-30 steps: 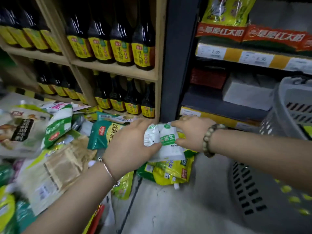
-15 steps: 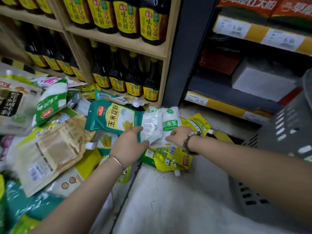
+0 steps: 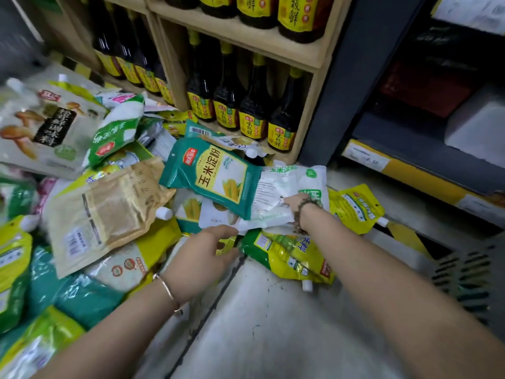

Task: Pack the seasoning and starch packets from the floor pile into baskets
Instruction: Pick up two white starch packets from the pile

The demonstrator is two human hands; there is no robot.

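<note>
Starch and seasoning packets (image 3: 123,266) heaped on the shop floor (image 3: 259,324), against a wooden shelf (image 3: 246,34) of dark sauce bottles (image 3: 254,105). On top of the heap, a teal corn starch packet (image 3: 207,176), tilted, overlapping white starch packets (image 3: 289,187) to its right. Right hand (image 3: 293,202), bead bracelet (image 3: 304,212) at the wrist, laid on the white starch packets; fingers mostly hidden, so impossible to tell whether grasping or only resting. Left hand (image 3: 202,255), thin bangle (image 3: 169,294) at the wrist, released, fingers loosely spread, holding nothing, just below the white packets' lower edge and beside a yellow-green pouch (image 3: 289,255). Further left in the heap, a brown paper pouch (image 3: 109,212) and a mushroom seasoning bag (image 3: 46,127). At the lower right edge, part of a grey slotted basket (image 3: 470,274).
</note>
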